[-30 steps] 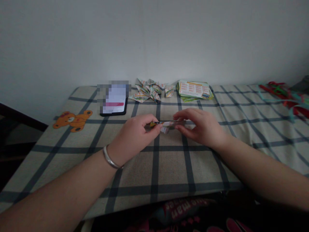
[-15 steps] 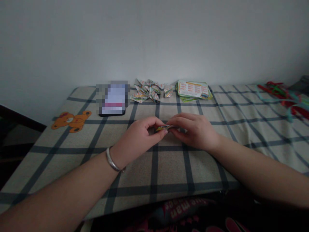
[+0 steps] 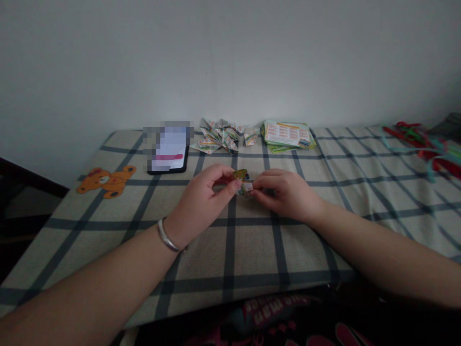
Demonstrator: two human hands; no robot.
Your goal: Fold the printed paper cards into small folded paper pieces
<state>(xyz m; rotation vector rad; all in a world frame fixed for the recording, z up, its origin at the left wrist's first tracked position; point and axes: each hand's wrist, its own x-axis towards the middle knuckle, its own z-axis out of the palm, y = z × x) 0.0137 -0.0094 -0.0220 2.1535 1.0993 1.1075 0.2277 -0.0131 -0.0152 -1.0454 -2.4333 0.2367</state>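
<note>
A small piece of folded printed paper [image 3: 246, 186], green, yellow and white, is held up between my two hands over the middle of the table. My left hand [image 3: 212, 192], with a silver bangle at the wrist, pinches its left side between thumb and fingers. At its right edge, the thumb and fingertips of my right hand [image 3: 284, 192] close on the paper. Fingers cover part of it, so its full folded shape cannot be made out. Beyond my hands lie several folded paper pieces [image 3: 223, 137] in a cluster and a stack of printed paper sheets [image 3: 288, 134].
A phone [image 3: 171, 149], partly blurred out, lies at the back left. Near the left edge is an orange bear cutout [image 3: 107, 180]. Red, green and pale blue ribbons [image 3: 425, 144] lie at the far right. A checked cloth [image 3: 252, 250] covers the table, against a wall [image 3: 230, 57].
The folded paper has turned and opened somewhat, so more of its green and white faces shows. My left hand has shifted slightly up and left; my right hand's fingers have drawn back a little.
</note>
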